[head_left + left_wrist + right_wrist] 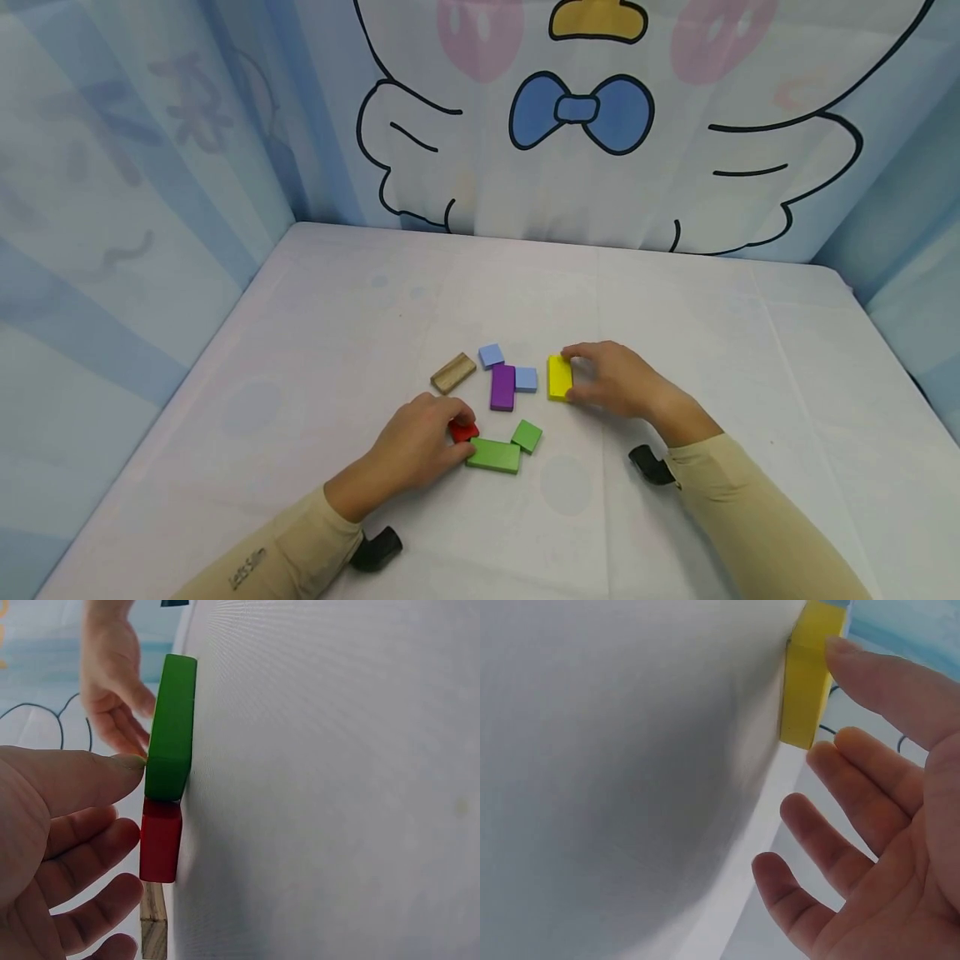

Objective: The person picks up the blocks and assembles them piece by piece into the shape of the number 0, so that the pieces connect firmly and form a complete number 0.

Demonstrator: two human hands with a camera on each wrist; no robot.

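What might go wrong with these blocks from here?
The left hand touches the red block, which abuts the green rectangle, so a slip could shift both. The right hand holds the yellow block near a light blue square; sliding it left might jostle that square and the purple block.

Beyond the purple block (502, 392), the tabletop (510, 292) leaves wide passage. Blue blocks (527, 380) obstruct its right side and far end; farther right, past a slim gap, stand the yellow block (557, 381) and right hand (624, 383). Left of it sits the wooden block (453, 374); nearer, the left hand (420, 437), red block (466, 432) and green blocks (492, 457).
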